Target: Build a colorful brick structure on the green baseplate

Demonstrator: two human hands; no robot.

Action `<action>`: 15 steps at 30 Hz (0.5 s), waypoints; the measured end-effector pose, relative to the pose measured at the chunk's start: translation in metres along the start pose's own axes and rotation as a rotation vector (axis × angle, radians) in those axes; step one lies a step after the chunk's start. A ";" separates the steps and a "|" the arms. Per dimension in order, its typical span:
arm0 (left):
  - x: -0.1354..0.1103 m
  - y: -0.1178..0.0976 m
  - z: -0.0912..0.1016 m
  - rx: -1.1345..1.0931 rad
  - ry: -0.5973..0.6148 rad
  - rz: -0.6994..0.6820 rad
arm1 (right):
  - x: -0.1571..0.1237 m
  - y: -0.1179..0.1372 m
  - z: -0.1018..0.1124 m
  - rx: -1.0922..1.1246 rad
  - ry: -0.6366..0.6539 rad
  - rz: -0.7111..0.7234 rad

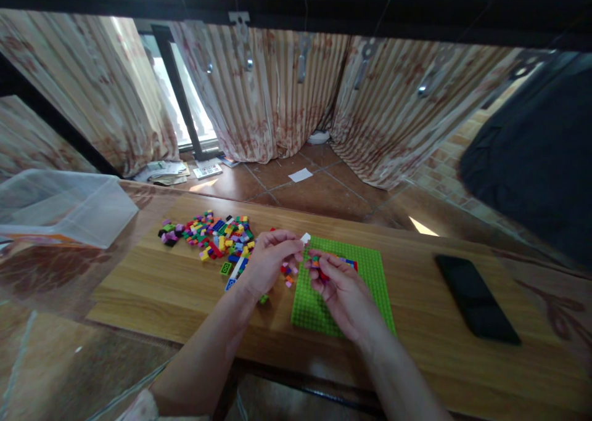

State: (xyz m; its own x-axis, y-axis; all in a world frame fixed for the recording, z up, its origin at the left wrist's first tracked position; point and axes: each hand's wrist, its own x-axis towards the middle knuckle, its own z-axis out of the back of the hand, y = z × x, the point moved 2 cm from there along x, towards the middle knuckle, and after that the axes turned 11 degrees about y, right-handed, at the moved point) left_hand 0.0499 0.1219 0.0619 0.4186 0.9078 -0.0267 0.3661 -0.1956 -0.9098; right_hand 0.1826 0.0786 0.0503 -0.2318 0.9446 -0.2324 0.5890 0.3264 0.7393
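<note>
Between the thumb and fingers of my left hand (276, 257) is a white toy brick (306, 239), near the far left corner of the green baseplate (370, 291). My right hand (342, 285) is closed over the plate, pinching a small cluster of coloured bricks (315, 262) with green, orange and red showing; the fingers hide part of it. Just beyond that hand, a blue and red row of bricks (350, 264) shows on the plate, partly covered. Left of my left hand lies a loose pile of mixed bricks (222, 233). A few small bricks (289, 275) sit between my hands.
A clear plastic bin (111, 211) stands at the table's left end. To the right on the wooden table (152, 291) lies a black phone (476, 298). Past the table are a tiled floor (259, 180), papers (166, 171) and striped curtains (287, 100). A dark rounded shape (536, 150) fills the right side.
</note>
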 end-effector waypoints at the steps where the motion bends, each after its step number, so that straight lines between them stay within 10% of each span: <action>1: 0.000 0.000 0.001 -0.014 -0.013 -0.001 | 0.000 0.001 0.000 -0.011 -0.008 0.015; 15: 0.000 0.009 -0.003 0.065 0.145 0.151 | -0.001 0.012 0.008 -0.035 -0.073 0.125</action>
State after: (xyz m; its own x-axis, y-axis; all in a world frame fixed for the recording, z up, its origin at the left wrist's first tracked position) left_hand 0.0560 0.1186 0.0550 0.5811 0.8065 -0.1089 0.2383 -0.2965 -0.9248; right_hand 0.1964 0.0821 0.0544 -0.1007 0.9782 -0.1814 0.5822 0.2058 0.7865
